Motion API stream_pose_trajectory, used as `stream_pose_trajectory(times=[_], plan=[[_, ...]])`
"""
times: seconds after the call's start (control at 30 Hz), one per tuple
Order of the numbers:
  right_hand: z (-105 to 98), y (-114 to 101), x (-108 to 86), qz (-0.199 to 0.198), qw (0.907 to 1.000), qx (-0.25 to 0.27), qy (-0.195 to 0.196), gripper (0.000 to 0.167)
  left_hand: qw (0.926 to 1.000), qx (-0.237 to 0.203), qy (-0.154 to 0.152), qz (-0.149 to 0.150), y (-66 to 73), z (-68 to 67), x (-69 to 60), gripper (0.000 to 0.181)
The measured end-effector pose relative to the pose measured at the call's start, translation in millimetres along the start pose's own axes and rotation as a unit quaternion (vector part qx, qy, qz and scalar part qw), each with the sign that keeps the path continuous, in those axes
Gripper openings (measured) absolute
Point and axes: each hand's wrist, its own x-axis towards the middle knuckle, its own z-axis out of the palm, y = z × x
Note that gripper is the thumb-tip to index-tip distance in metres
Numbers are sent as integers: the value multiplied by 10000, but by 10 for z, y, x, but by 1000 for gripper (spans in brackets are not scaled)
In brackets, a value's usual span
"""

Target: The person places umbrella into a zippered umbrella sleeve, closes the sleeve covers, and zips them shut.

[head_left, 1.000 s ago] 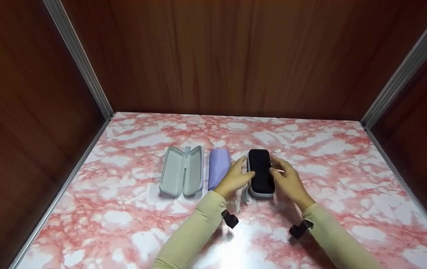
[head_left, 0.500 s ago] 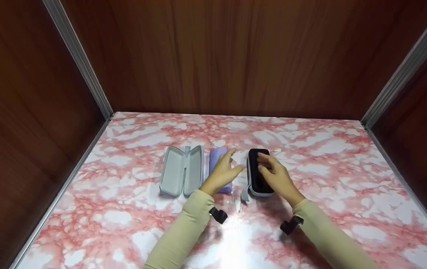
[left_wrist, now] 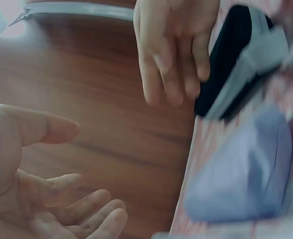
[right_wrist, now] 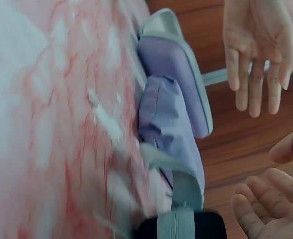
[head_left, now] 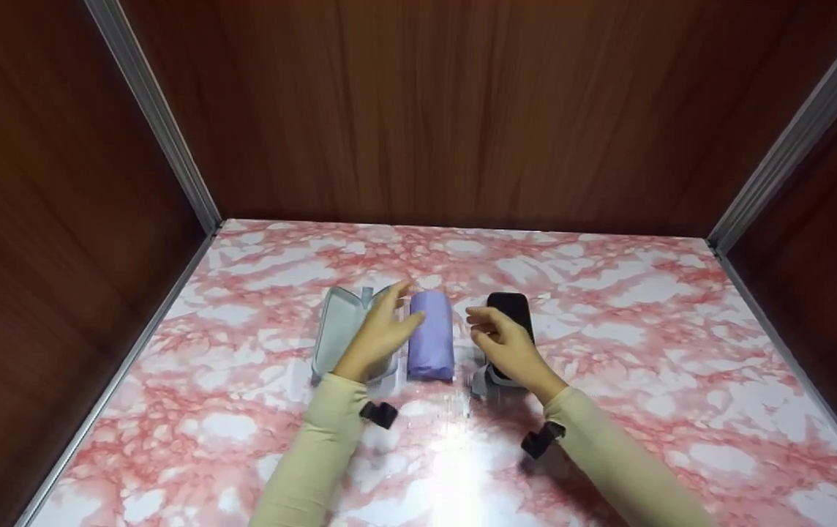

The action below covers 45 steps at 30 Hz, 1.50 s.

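Observation:
My left hand [head_left: 377, 333] hovers over the open hard case [head_left: 336, 333], partly hiding its right half; its fingers are spread and hold nothing. This case is pale grey inside, and the right wrist view shows its lavender shell [right_wrist: 168, 59]. Just right of that hand, a rolled lavender fabric bundle [head_left: 430, 337] lies lengthwise. Above the closed black case [head_left: 508, 302] hangs my right hand [head_left: 513, 353], fingers slightly bent and nothing in them. The black case has a grey zip band and a grey strap [right_wrist: 181, 174], and the right hand covers part of it.
All three items stand side by side on a red-and-white marbled table [head_left: 609, 322]. Brown wood-look panels [head_left: 418, 110] enclose the back and sides, with metal strips [head_left: 162, 117] at the corners. A bright glare falls on the table's front middle.
Both hands have left the sides of the black case and shifted left. The left hand has passed over the lavender bundle to the open case. The items look unmoved.

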Motion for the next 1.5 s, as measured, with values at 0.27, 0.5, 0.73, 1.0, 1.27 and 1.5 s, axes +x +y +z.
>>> stream_pose_trajectory(times=[0.27, 0.5, 0.73, 1.0, 1.27, 1.5], plan=[[198, -30, 76, -309, 9987, -43, -405, 30, 9969, 465, 315, 542, -199, -410, -129, 40], [371, -20, 179, -379, 9943, -432, -900, 31, 9861, 1543, 507, 348, -337, -709, -233, 36], [526, -66, 223, -647, 9850, -924, -1302, 37, 9787, 1978, 511, -219, -524, -912, -317, 41], [646, -102, 242, -1226, 9707, -1360, -1554, 39, 9831, 1584, 289, -870, -709, -1013, -371, 57], [690, -90, 227, -1412, 9598, -1637, -1791, 38, 9827, 1470, 116, -1122, -798, -1034, -368, 58], [718, -66, 218, -1488, 9570, -1776, -1748, 37, 9836, 1095, -86, -1433, -819, -1037, -379, 60]])
